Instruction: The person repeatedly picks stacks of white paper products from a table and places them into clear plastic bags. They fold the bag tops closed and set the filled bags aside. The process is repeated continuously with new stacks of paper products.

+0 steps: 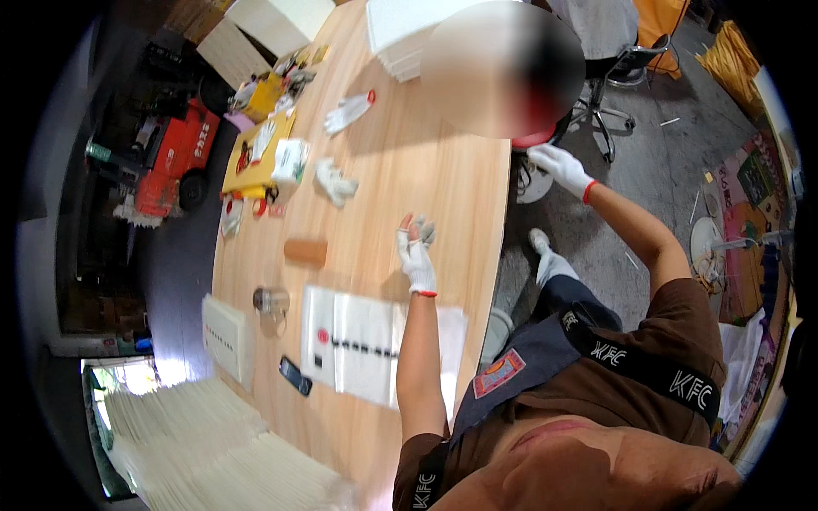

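My left hand [416, 262], in a white knit glove with a red cuff, hovers over the wooden table [366, 247]. Some bare fingertip shows at its end beside greyish glove fingers; they look spread, with nothing clearly held. Past the table's right edge, my right hand [558, 167] wears a similar glove, its fingers stretched out and nothing visible in them. A loose greyish-white glove [336, 182] lies up and left of my left hand. Farther off lies a white glove [348, 112] with a red cuff. Nearer me rests a flat white plastic bag [358, 362] with dark print.
On the table are a brown block [305, 251], a glass jar [269, 300], a phone [295, 376], a white box [228, 342] and a tissue pack [290, 160]. Stacked white sheets [213, 443] stand lower left. An office chair [607, 106] is at right, a red machine [177, 157] at left.
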